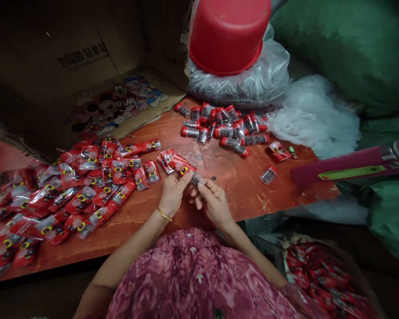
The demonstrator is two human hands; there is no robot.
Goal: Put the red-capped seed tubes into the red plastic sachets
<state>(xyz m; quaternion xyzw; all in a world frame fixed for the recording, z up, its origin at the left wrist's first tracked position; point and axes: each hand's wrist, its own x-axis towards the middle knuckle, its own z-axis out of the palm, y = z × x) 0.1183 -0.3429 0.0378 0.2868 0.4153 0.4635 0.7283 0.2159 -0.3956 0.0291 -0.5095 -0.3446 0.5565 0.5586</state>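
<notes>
Between my two hands is a small red printed plastic packet (178, 161), its clear lower end showing dark contents. My left hand (173, 193), with a gold bangle at the wrist, pinches it between thumb and fingers. My right hand (216, 201) closes its thumb and forefinger on the clear end; the other fingers curl beneath. Another red packet (165, 165) lies just beyond my left hand. To the left spreads a heap of filled red packets (83, 199). Farther off lies a pile of clear tubes with red caps and dark beads (224, 124).
An open cardboard box (126, 110) stands at the back left. A red tub (229, 35) rests upside down on a clear plastic sack (239, 91). One loose tube (268, 175) lies right, near a purple bar (346, 164). Below right is a container of red packets (326, 274).
</notes>
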